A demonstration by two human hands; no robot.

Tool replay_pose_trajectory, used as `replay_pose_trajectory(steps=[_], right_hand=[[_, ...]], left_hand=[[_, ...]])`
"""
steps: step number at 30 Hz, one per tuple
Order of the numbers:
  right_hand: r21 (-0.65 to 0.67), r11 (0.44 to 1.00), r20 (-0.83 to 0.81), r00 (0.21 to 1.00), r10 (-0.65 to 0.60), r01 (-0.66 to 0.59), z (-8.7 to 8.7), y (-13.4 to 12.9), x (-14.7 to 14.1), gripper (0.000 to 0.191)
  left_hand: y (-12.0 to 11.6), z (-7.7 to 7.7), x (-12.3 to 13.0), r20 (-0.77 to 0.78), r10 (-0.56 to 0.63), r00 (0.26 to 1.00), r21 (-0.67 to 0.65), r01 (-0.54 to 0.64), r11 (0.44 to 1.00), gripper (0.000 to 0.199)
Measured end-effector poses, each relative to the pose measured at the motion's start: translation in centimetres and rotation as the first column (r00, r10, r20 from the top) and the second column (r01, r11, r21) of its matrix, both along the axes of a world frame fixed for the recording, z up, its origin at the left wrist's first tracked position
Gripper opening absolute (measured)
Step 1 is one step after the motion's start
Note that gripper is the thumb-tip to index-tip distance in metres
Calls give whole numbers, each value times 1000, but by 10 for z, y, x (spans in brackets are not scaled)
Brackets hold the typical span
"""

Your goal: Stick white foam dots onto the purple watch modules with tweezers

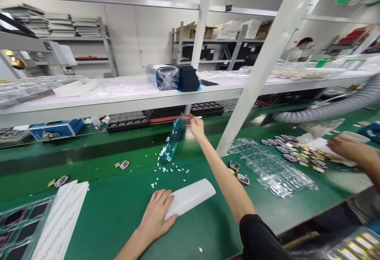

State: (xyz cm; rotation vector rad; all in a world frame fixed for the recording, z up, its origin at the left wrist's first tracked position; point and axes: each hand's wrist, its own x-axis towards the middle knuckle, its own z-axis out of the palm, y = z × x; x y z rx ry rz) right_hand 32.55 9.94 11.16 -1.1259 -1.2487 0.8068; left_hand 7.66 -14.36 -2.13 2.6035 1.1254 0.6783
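Note:
My left hand (pixel 158 212) is closed around the near end of a white sheet (pixel 192 197), which curves up off the green bench (pixel 118 220). My right hand (pixel 196 128) reaches forward under the shelf with its fingers pinched. A slim, blurred thing shows at those fingertips; its kind is unclear. Just left of them, a translucent teal plastic film (pixel 175 135) hangs down to the bench, with white bits (pixel 165 155) stuck to it. More small white scraps (pixel 172 169) lie scattered below. Two small dark-faced devices (pixel 243 179) rest right of my right forearm.
A white post (pixel 252 78) slants up right of my arm. Clear plastic trays (pixel 276 169) and a pile of small devices (pixel 297 151) lie to the right, near a co-worker's hand (pixel 344 147). At left are a tray (pixel 20 228) and white strip sheets (pixel 61 216). A shelf (pixel 124 102) crosses above.

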Motion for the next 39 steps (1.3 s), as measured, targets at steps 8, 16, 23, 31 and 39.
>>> replay_pose_trajectory(steps=[8, 16, 23, 31, 39], right_hand=[[0, 999, 28, 999, -39, 39, -18, 14, -6, 30], [-112, 994, 52, 999, 4, 2, -46, 9, 14, 28], [-119, 992, 89, 995, -33, 44, -40, 13, 32, 31], [-68, 991, 253, 963, -97, 118, -26, -3, 44, 27], [37, 998, 250, 968, 36, -47, -13, -15, -8, 47]], left_hand=[[2, 1, -2, 11, 5, 1000, -39, -4, 999, 57], [6, 4, -2, 115, -68, 991, 4, 68, 998, 35], [8, -3, -6, 373, 139, 917, -9, -146, 989, 32], [23, 34, 2, 683, 643, 347, -685, -2, 728, 37], [127, 100, 37, 740, 628, 241, -624, -102, 775, 34]])
